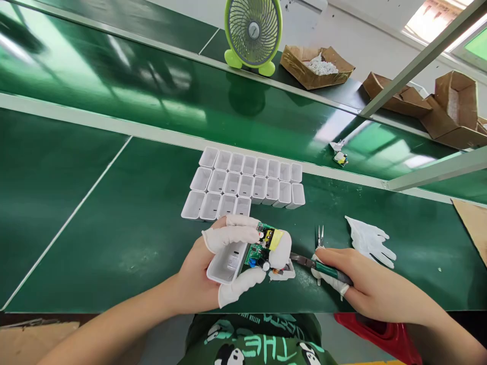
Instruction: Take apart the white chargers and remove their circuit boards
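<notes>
Left hand: your left hand [198, 268], lower centre, white covers on its fingers, which are clamped around the white case and circuit board.
White case [226, 268]: lower centre, hollow, inside your left grip.
Case rows: three rows of white cases [231, 182], centre, on the green bench [95, 243].
Fan: lime-green fan [253, 30], top centre.
Circuit board [262, 247]: lower centre, between your left fingertips, a white rounded piece [281, 249] at its right end.
Pliers: green-handled pliers [323, 268], lower right of centre, tips at the rounded piece; you cannot tell whether they bite.
Right hand: your right hand [361, 281], lower right, fingers wrapped around the handles.
Pointed tool [320, 236]: behind your right fingers; held or lying, you cannot tell.
Glove: white glove [369, 239], right, flat.
</notes>
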Action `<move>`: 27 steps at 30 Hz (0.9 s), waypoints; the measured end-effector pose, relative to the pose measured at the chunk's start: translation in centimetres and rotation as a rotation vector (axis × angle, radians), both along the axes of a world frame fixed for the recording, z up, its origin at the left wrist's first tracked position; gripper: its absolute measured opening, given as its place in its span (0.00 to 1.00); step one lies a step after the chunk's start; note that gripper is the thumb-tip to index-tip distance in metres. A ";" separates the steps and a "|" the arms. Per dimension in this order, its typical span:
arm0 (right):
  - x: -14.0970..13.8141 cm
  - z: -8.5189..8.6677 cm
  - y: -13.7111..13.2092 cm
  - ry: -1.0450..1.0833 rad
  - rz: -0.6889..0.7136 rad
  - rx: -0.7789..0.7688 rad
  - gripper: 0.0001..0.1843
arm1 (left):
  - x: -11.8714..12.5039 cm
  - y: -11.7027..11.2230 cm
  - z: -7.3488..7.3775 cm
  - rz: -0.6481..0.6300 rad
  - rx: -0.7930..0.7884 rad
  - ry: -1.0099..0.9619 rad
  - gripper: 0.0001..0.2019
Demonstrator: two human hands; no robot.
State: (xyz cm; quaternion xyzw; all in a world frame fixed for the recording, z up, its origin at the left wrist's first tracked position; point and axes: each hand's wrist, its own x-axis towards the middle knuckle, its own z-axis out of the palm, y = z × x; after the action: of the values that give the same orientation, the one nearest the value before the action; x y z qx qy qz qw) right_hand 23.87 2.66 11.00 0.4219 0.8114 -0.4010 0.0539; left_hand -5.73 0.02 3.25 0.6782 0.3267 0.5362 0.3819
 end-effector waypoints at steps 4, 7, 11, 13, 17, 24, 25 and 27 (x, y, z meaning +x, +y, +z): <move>-0.1 0.2 0.1 0.024 0.012 -0.024 0.12 | -0.5 0.5 0.2 -0.023 0.069 0.042 0.22; -0.2 0.2 0.1 0.060 0.007 -0.042 0.10 | -0.7 0.7 0.4 -0.051 0.081 0.055 0.20; -0.3 0.1 0.1 0.071 -0.005 -0.084 0.07 | -0.8 0.8 0.6 -0.062 0.056 0.086 0.19; -0.2 0.1 0.1 0.063 0.002 -0.103 0.07 | -0.8 0.8 0.7 -0.086 0.055 0.077 0.19; 0.0 -0.1 0.1 0.041 0.013 -0.112 0.07 | -0.8 0.9 0.6 -0.126 0.041 0.034 0.19; -0.1 0.2 0.0 -0.091 0.020 -0.126 0.12 | -0.4 0.8 0.2 -0.097 0.005 -0.055 0.20; -0.2 0.3 -0.1 -0.112 0.014 -0.115 0.13 | -0.4 0.7 0.1 -0.082 -0.039 -0.088 0.21; -0.4 0.4 -0.4 -0.157 0.002 -0.071 0.15 | -0.2 0.3 0.1 -0.074 -0.193 -0.185 0.23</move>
State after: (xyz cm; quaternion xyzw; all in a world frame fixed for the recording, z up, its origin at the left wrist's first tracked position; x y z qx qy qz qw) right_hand 23.49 2.29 11.35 0.4491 0.7903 -0.3951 0.1325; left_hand -5.98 0.31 3.30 0.5976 0.3149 0.5479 0.4935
